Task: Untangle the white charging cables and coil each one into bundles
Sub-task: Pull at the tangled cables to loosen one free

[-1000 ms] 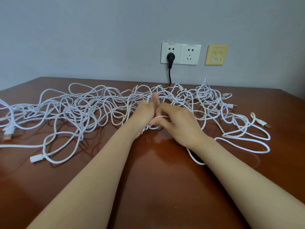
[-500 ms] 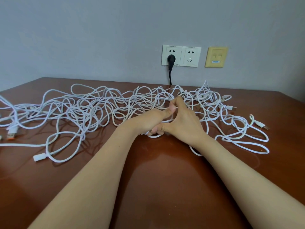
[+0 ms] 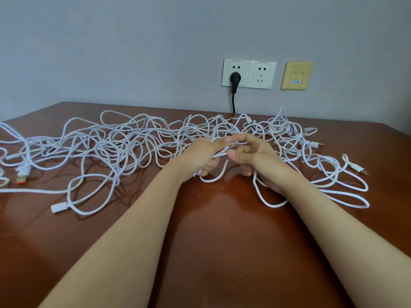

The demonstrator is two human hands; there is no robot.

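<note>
Two bare forearms reach across the brown wooden table (image 3: 211,236) and meet just short of the heap. The left hand (image 3: 196,155) is curled round a few gathered turns of a white cable strand (image 3: 223,153), with one loop sagging below it to the tabletop. The right hand (image 3: 259,155), just beside it, pinches the same strand between thumb and forefinger, its other fingers bent. From under the right hand the strand drops toward the person, curves and runs off to the right. Its slack therefore seems to lie on the right hand's side, making that the nearer hand to feed the next turn leftward. Beyond both hands the tangle of white charging cables (image 3: 124,141) sprawls with its long axis left to right. Behind it, a black plug (image 3: 234,77) sits in a wall socket (image 3: 242,79).
</note>
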